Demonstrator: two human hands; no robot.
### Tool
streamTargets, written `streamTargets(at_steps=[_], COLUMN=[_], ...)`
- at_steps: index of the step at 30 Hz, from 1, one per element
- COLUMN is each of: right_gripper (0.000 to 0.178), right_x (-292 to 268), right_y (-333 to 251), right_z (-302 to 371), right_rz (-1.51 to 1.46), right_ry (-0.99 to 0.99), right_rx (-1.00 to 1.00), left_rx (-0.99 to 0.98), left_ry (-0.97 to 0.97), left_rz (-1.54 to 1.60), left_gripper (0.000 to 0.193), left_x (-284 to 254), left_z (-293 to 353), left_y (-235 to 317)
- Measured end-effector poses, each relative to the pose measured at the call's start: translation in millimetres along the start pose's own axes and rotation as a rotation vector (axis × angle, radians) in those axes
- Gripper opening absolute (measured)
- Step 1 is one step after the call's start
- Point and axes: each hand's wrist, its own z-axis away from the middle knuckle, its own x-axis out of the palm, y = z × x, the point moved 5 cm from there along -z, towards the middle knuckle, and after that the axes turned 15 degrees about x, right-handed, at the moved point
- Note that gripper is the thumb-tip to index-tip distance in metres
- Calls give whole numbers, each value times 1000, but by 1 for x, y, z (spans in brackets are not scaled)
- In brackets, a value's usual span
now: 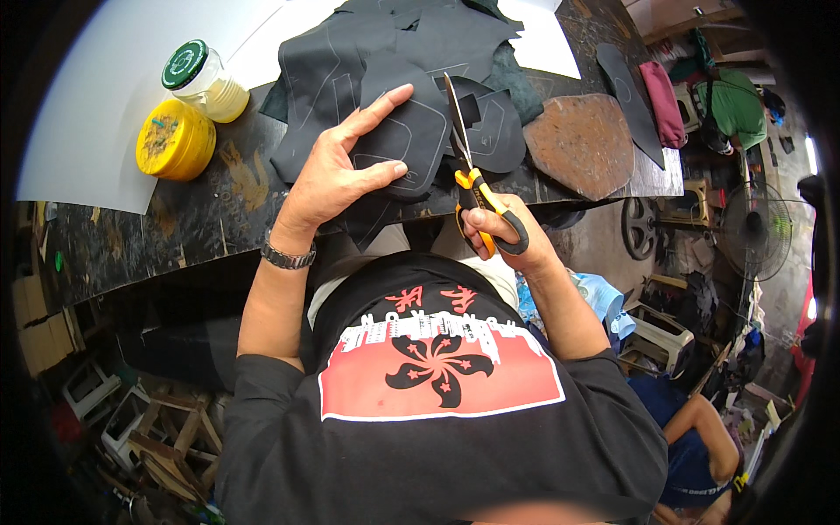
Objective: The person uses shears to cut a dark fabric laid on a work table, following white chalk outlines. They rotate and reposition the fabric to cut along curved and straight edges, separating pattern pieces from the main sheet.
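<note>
Leftmost, in the upper left of the frame, a yellow tin [175, 138] and a green-capped jar [203, 80] stand touching on the dark workbench [131, 236], partly over a white sheet [105, 96]; neither is near my hands. Centre: my left hand [337, 171], fingers spread flat and gripping nothing, presses down a rounded black leather piece [407, 140] that bears faint traced outlines and overhangs the bench edge toward me. More black leather pieces [350, 52] lie stacked behind it. Just right of centre: my right hand [500, 229] is closed through the orange-and-black handles of the scissors [468, 166], whose blades point up the frame along the right edge of the piece.

Risks, as I judge them: my left index fingertip and thumb lie close to the blades, so a hurried closing stroke could nick them. The overhanging piece could also slip or pivot under my palm, pulling the cut off its traced line. The layered pieces beneath might catch in the blades and be cut by mistake. At far right, a brown shield-shaped piece [584, 144] lies well apart.
</note>
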Motion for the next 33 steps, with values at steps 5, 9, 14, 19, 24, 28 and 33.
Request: streamTargets(at_steps=[5,9,14,19,24,28,33], right_gripper=[28,27,29,39,34,37,32], right_x=[-2,-6,-13,-10,-7,-12,-19], right_y=[0,0,3,6,6,6,6], right_z=[1,4,6,4,3,5,6], right_rz=[41,78,122,115,58,139,145], right_ry=[7,-16,-42,-49,-6,13,-18], right_rx=[-1,-13,38,7,6,23,26], left_rx=[1,19,30,-17,26,7,21], left_ry=[-41,-114,-189,-158,-207,-203,-264], left_rz=[0,-77,-130,-8,-125,-111,-160], left_gripper=[71,72,73,76,76,76,78], left_x=[-7,-12,-15,-7,-3,-8,-11], left_z=[-5,-8,-10,-7,-7,-8,-12], left_y=[0,-1,-3,-4,-2,-2,-4])
